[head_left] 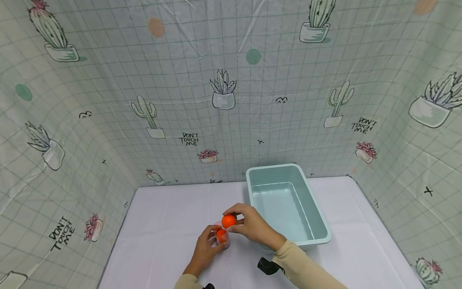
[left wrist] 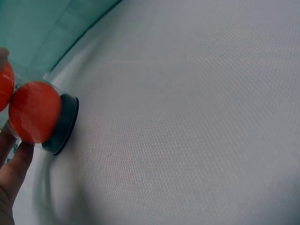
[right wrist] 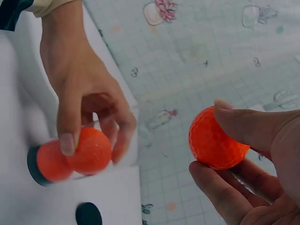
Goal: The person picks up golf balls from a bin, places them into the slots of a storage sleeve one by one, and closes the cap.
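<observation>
My right hand (head_left: 254,226) pinches an orange golf ball (right wrist: 218,140) between thumb and fingers. In the head view that ball is just above a small clear cup held by my left hand (head_left: 205,249). The cup has a dark base (left wrist: 65,124), plain in the left wrist view, and its clear wall is hard to make out. Inside the cup, one orange ball (left wrist: 35,112) sits against the base. In the right wrist view a second orange ball (right wrist: 91,151) is stacked beyond it, beside my left thumb. The cup stands on or very near the cloth; contact cannot be told.
A pale blue-green plastic bin (head_left: 319,212) stands right of my hands, with my right forearm by its near edge. White cloth (head_left: 169,216) covers the table. Cactus-print curtain (head_left: 223,128) encloses the back and sides. A dark oval (right wrist: 88,214) shows low in the right wrist view.
</observation>
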{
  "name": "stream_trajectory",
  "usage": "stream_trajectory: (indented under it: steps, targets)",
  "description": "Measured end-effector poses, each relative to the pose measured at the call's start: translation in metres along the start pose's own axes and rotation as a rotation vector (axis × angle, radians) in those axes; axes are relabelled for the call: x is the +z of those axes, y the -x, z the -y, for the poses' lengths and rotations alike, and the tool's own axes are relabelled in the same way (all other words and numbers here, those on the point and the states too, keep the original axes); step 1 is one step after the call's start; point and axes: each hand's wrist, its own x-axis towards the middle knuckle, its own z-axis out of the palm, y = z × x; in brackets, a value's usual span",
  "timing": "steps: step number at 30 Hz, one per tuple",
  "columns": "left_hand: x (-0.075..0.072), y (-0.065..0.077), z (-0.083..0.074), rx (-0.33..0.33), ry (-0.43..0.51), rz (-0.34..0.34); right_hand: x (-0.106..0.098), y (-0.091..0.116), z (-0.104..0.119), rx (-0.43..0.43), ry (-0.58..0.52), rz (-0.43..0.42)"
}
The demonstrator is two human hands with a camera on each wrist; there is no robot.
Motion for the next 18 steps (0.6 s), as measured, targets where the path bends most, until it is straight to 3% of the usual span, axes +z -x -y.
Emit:
stream_trajectory:
  steps: [11, 14, 18]
  targets:
    - [0.002, -0.002, 0.013, 0.011, 0.015, -0.029, 0.021, -0.002, -0.002, -0.013, -0.009, 0.002]
    - [0.002, -0.002, 0.009, 0.006, 0.019, -0.038, 0.024, -0.003, -0.003, -0.016, -0.002, -0.001]
    - [0.000, 0.002, -0.008, 0.040, 0.017, -0.028, 0.026, -0.004, -0.004, -0.008, 0.037, -0.009]
